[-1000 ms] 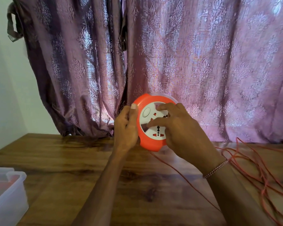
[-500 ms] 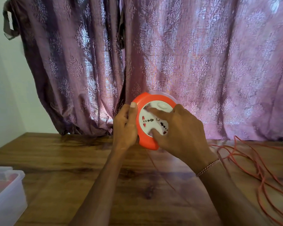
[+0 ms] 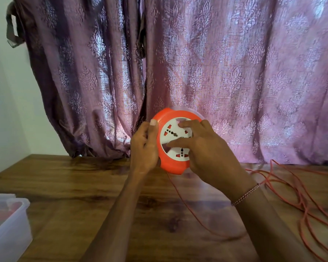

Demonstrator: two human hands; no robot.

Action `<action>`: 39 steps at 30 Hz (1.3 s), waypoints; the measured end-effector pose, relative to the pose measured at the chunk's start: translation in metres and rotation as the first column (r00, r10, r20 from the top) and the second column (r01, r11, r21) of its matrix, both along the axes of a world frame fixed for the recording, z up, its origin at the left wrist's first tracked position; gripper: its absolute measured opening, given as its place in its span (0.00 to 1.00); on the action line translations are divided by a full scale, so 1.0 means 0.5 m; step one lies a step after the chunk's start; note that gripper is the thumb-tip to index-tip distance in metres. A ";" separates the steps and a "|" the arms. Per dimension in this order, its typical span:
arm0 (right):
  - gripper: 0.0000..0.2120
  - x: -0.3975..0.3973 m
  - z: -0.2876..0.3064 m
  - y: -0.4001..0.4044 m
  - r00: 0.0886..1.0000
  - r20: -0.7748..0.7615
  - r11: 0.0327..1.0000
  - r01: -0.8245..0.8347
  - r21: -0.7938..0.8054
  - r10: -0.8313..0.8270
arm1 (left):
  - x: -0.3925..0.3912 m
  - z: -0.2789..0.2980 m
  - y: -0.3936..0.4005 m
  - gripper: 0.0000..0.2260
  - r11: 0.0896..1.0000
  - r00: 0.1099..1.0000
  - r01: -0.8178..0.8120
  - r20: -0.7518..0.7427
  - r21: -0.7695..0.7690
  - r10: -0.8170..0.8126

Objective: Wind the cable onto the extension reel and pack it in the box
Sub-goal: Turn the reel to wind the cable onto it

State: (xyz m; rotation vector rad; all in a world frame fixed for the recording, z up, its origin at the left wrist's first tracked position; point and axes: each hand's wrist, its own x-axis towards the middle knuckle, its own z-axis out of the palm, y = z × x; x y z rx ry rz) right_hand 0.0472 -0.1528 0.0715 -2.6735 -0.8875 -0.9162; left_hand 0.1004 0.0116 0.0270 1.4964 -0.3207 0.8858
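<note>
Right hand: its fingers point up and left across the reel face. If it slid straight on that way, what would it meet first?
Probably the left hand, whose thumb lies over the reel's orange rim on that side. The right hand would cross the white socket face first; depth is hard to judge.

Left hand (image 3: 144, 148) grips with thumb upright; right hand (image 3: 206, 152) lies with fingers (image 3: 178, 142) spread, both forearms raised.
</note>
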 end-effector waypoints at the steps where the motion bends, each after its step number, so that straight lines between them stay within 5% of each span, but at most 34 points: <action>1: 0.25 -0.001 0.000 0.001 1.000 -0.016 0.999 0.025 -0.035 -0.025 | 0.001 -0.001 0.000 0.15 1.000 1.000 -0.001 -0.002 0.006 0.001; 9: 0.24 -0.005 -0.004 0.004 0.989 0.084 0.993 0.121 0.011 -0.121 | 0.007 -0.004 0.001 0.17 1.000 1.000 -0.022 -0.014 0.014 0.022; 17: 0.30 0.004 -0.021 0.014 0.954 0.084 0.937 0.262 0.230 -0.287 | 0.002 -0.004 -0.003 0.16 1.000 1.000 -0.014 0.001 0.019 0.014; 21: 0.27 0.002 -0.015 0.013 0.967 0.102 0.955 0.208 0.211 -0.233 | 0.003 -0.005 -0.001 0.15 1.000 1.000 0.013 0.003 -0.008 -0.013; 25: 0.11 0.003 -0.005 0.001 0.980 0.190 0.981 0.024 0.194 -0.061 | 0.006 -0.007 -0.003 0.16 1.000 1.000 0.018 0.010 -0.010 -0.018; 31: 0.27 0.004 0.001 -0.003 0.997 0.067 0.999 -0.030 -0.012 0.031 | 0.005 -0.004 -0.001 0.15 1.000 1.000 0.019 0.022 -0.014 -0.019; 39: 0.24 0.000 -0.002 0.000 0.991 0.133 1.000 0.019 0.005 -0.020 | 0.004 -0.006 0.002 0.16 1.000 1.000 0.025 0.006 -0.014 -0.025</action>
